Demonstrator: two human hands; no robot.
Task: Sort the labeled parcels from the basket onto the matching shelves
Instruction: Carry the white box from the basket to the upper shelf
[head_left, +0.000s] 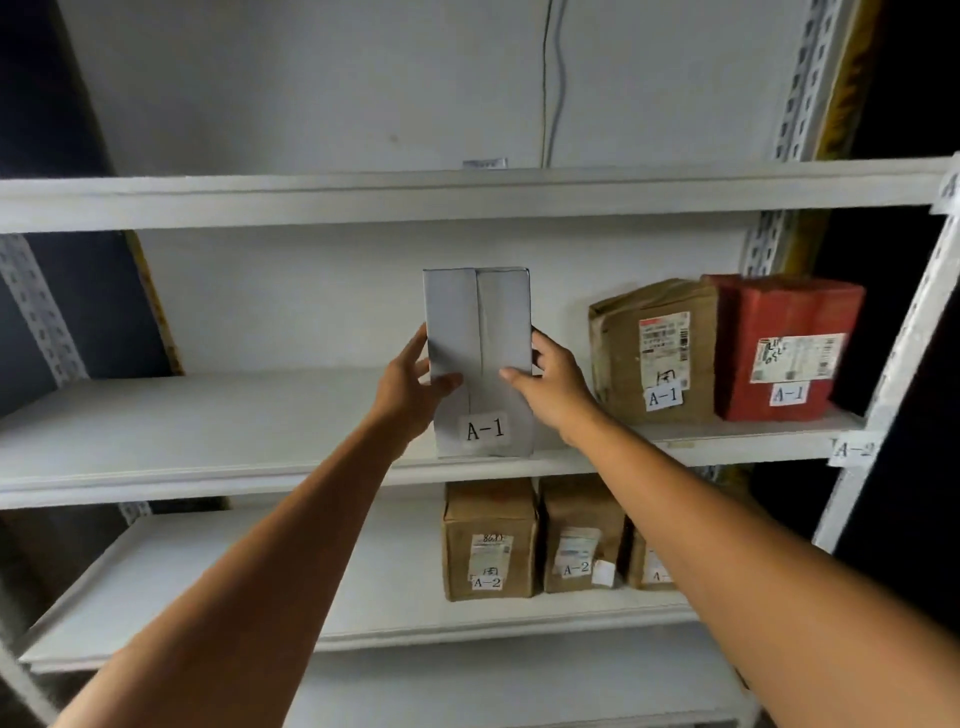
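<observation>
Both hands, left hand (410, 382) and right hand (550, 382), grip the grey A-1 parcel (478, 332) upright at the shelf's (208, 415) front edge; two A-1 parcels (654, 353) already stand by its right end.

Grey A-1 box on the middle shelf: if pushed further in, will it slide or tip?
Probably tip-prone: the grey box stands tall and narrow at the front edge of the shelf. Its flat faces and crisp corners suggest it is stiff where the left hand and right hand grip its sides. The smooth wrapping may slide easily.
</observation>
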